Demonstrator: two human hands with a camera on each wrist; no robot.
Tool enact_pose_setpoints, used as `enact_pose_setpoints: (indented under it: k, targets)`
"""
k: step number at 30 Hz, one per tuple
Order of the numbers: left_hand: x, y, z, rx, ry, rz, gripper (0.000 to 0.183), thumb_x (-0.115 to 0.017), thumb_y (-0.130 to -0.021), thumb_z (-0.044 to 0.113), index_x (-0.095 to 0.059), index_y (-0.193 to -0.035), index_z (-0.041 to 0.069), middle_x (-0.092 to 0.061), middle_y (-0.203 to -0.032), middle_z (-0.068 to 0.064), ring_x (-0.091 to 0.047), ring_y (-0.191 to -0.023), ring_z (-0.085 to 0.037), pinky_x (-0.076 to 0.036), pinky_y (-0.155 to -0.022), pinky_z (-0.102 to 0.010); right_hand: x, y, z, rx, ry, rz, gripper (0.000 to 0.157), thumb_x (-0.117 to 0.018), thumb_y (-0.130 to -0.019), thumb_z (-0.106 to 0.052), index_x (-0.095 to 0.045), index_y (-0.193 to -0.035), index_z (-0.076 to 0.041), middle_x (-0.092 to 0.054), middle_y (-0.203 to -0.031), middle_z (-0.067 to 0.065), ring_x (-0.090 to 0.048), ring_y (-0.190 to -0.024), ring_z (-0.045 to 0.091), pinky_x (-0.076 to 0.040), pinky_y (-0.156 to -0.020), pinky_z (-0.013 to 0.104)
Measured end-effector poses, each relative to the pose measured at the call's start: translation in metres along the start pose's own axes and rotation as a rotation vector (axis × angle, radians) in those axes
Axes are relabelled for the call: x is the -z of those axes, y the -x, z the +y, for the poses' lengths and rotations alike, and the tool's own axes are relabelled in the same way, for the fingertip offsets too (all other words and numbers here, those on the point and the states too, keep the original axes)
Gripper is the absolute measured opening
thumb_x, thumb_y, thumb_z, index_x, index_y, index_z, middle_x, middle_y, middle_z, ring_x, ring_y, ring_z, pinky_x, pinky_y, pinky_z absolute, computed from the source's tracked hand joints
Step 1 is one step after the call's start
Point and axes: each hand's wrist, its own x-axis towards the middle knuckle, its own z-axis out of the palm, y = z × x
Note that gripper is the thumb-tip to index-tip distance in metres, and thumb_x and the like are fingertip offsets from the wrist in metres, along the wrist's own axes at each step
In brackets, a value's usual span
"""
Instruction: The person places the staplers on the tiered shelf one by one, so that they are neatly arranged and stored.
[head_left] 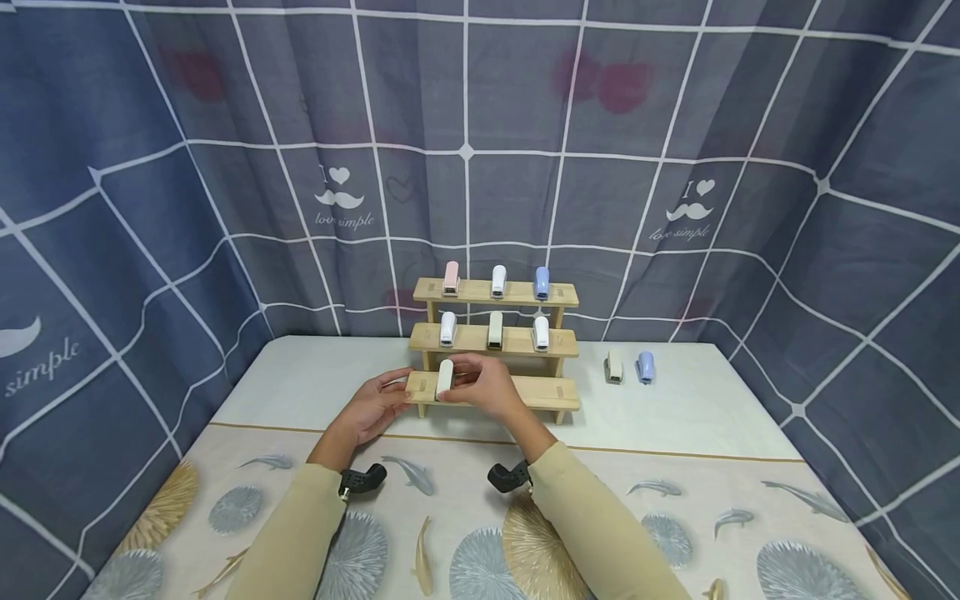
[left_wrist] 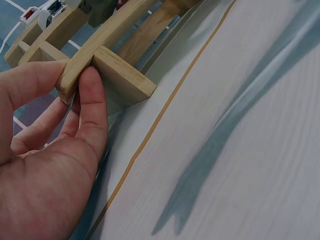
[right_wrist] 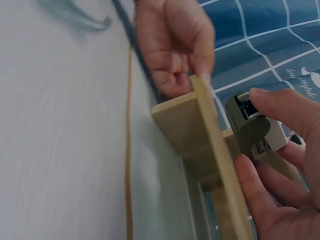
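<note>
My right hand [head_left: 486,385] holds a pale grey-green mini stapler [head_left: 445,379] between thumb and fingers, upright at the left part of the bottom step. In the right wrist view the stapler [right_wrist: 246,122] shows its dark olive end close over the board. With thumb and fingers, my left hand [head_left: 377,406] pinches the left end of the wooden three-step stand [head_left: 543,392]; the left wrist view shows the thumb on top of the board and a finger [left_wrist: 92,100] beneath.
On the top step stand a pink stapler [head_left: 451,278], a white one [head_left: 498,282] and a blue one [head_left: 542,283]. The middle step bears white staplers [head_left: 447,329] around a grey-green one [head_left: 495,330]. Right of the stand lie another grey-green stapler [head_left: 613,367] and a blue one [head_left: 645,367].
</note>
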Motion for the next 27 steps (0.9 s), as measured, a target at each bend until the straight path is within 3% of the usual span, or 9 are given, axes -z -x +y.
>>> enact_pose_setpoints:
  k: [13, 27]
  targets:
    - [0.0, 0.0002, 0.0018, 0.009, 0.007, -0.007, 0.067, -0.056, -0.098, -0.008, -0.029, -0.159, -0.003, -0.064, -0.114, 0.0, -0.068, -0.098, -0.008, -0.06, -0.086, -0.02, -0.0077, -0.0067, -0.0029, 0.02, 0.095, -0.001, 0.058, -0.093, -0.073, -0.014, -0.071, -0.127, -0.007, -0.077, -0.109, 0.01, -0.073, -0.094, 0.018, -0.062, -0.079, 0.028]
    - [0.001, 0.0001, 0.0003, 0.006, -0.005, -0.003, 0.067, -0.056, -0.098, -0.008, -0.029, -0.159, -0.002, -0.065, -0.115, 0.0, -0.068, -0.099, -0.008, -0.059, -0.087, -0.02, -0.0055, -0.0064, -0.0072, -0.005, 0.156, -0.041, 0.062, -0.091, -0.074, -0.01, -0.066, -0.131, -0.006, -0.074, -0.118, 0.012, -0.071, -0.1, 0.022, -0.061, -0.086, 0.03]
